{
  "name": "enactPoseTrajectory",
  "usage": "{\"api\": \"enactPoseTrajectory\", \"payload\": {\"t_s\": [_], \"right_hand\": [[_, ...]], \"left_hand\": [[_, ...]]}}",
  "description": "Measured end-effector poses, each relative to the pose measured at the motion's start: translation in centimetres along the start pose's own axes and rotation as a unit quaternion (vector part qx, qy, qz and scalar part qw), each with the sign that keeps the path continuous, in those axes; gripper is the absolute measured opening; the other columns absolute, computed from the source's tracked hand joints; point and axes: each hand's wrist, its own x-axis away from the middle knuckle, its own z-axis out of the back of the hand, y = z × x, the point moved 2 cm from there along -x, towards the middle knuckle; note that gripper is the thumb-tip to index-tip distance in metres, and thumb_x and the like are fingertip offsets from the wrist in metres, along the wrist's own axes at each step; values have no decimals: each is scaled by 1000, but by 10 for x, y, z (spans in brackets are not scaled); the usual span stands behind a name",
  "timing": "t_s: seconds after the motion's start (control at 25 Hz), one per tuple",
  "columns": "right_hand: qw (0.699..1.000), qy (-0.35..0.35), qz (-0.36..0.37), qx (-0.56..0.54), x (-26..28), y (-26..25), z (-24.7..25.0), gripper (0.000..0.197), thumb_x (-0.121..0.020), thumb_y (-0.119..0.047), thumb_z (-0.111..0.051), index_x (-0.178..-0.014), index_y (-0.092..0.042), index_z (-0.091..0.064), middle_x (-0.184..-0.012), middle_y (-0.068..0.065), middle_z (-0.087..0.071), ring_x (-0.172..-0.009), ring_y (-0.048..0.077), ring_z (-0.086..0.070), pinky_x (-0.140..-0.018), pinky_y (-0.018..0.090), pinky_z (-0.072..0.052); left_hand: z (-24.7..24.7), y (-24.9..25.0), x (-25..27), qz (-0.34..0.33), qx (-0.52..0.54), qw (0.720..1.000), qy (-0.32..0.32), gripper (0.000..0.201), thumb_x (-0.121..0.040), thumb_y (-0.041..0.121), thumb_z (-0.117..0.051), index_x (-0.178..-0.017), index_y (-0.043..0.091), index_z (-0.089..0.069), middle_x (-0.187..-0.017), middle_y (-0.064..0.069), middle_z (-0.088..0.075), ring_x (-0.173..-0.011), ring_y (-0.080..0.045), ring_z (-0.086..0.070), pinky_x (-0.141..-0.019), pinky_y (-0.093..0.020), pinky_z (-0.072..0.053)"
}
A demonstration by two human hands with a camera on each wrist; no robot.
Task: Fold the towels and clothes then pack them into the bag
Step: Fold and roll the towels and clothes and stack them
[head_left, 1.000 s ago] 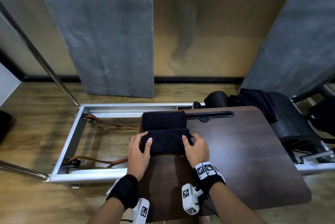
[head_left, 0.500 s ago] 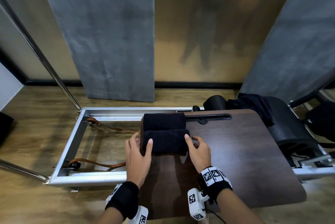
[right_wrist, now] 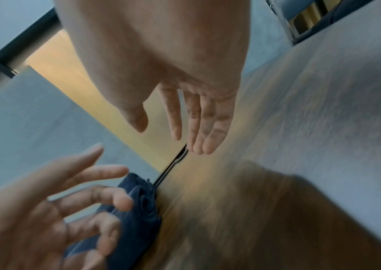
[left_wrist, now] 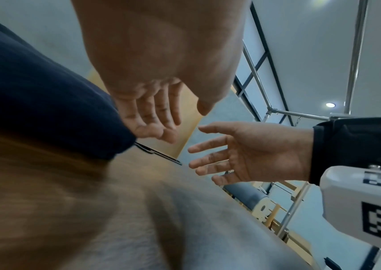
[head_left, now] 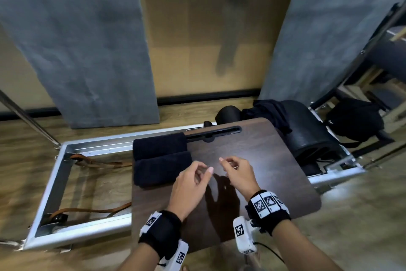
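Two dark rolled towels lie side by side at the back left corner of the dark wooden board [head_left: 252, 172]: the near towel [head_left: 162, 169] and the far towel [head_left: 160, 146]. My left hand [head_left: 197, 175] hovers just right of the near towel, fingers relaxed and holding nothing. My right hand [head_left: 228, 164] floats beside it over the bare board, also loose and free. In the left wrist view the near towel [left_wrist: 46, 102] fills the left side. A dark garment [head_left: 270, 112] is draped over a black padded roll behind the board. A black bag [head_left: 356, 120] sits far right.
The board rests on a silver metal frame [head_left: 59, 174] with brown leather straps [head_left: 94, 210] inside. The black padded roll [head_left: 307, 136] lies right of the board. Grey wall panels [head_left: 83, 51] stand behind. Wooden floor lies around the frame.
Both hands have let go of the near rolled towel and moved right, over the bare board. The towel stays in place beside the far one. The view has shifted.
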Motion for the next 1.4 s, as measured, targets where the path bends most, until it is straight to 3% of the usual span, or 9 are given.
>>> {"api": "enactPoseTrajectory", "payload": {"t_s": [0.16,0.36,0.56,0.76,0.88,0.96,1.04,1.16,1.4], "right_hand": [[999,-32,-10,-6,-11,23,61,14,-94,-39,-71,-101,-28,-76,-90,-4,-75,-86,17,-72,-77,37,-61],[996,-83,-26,-29,-33,73,157,9,-98,-29,-68,-99,-23,-75,-91,11,-76,-72,21,-73,-53,30,-55],[994,-89,-40,-58,-62,132,271,9,-100,-20,-66,-102,-16,-73,-79,9,-74,-57,13,-64,-48,24,-47],[991,-92,-63,-71,-93,179,362,11,-101,-21,-63,-102,-18,-73,-76,3,-73,-59,15,-66,-50,26,-48],[991,-100,-64,-68,-120,189,385,10,-101,-20,-62,-101,-18,-73,-82,7,-74,-60,17,-66,-50,27,-48],[991,-99,-60,-60,-141,189,392,11,-102,-17,-61,-101,-19,-72,-89,8,-74,-58,17,-66,-47,25,-47],[991,-107,-60,-48,-167,187,396,12,-102,-17,-62,-106,-18,-72,-98,7,-75,-59,16,-67,-46,25,-47],[990,-125,-57,-14,-215,182,397,17,-101,-18,-62,-115,-16,-72,-102,3,-73,-67,17,-69,-48,25,-50],[981,-174,-65,60,-329,161,367,24,-99,-16,-61,-121,-20,-70,-81,2,-67,-67,12,-67,-50,28,-53]], "left_hand": [[-60,34,-24,20,-15,999,-43,33,-96,71,-54,-105,40,-65,-88,15,-69,-84,1,-64,-78,-31,-57],[-162,91,-55,32,-34,998,-49,35,-97,67,-56,-91,35,-68,-79,13,-71,-78,-3,-66,-77,-37,-58],[-274,153,-81,63,-6,996,-58,33,-101,55,-61,-86,27,-70,-76,5,-71,-78,-16,-70,-78,-45,-59],[-357,206,-106,97,18,993,-57,24,-101,45,-65,-90,24,-71,-76,2,-74,-72,-22,-72,-78,-47,-60],[-380,222,-123,111,33,992,-47,19,-102,39,-65,-93,23,-71,-78,1,-74,-69,-19,-72,-68,-38,-59],[-388,224,-136,122,52,990,-41,17,-103,36,-65,-96,22,-71,-81,-1,-74,-70,-18,-71,-55,-22,-50],[-395,225,-152,139,69,987,-33,17,-104,33,-64,-98,19,-71,-84,-5,-74,-70,-13,-70,-52,-14,-45],[-404,221,-187,168,96,981,-18,17,-106,30,-62,-101,17,-72,-88,-6,-75,-70,-10,-69,-52,-19,-49],[-409,187,-270,247,166,953,50,15,-107,25,-61,-101,15,-70,-91,-11,-75,-72,-12,-71,-54,-25,-54]]}}
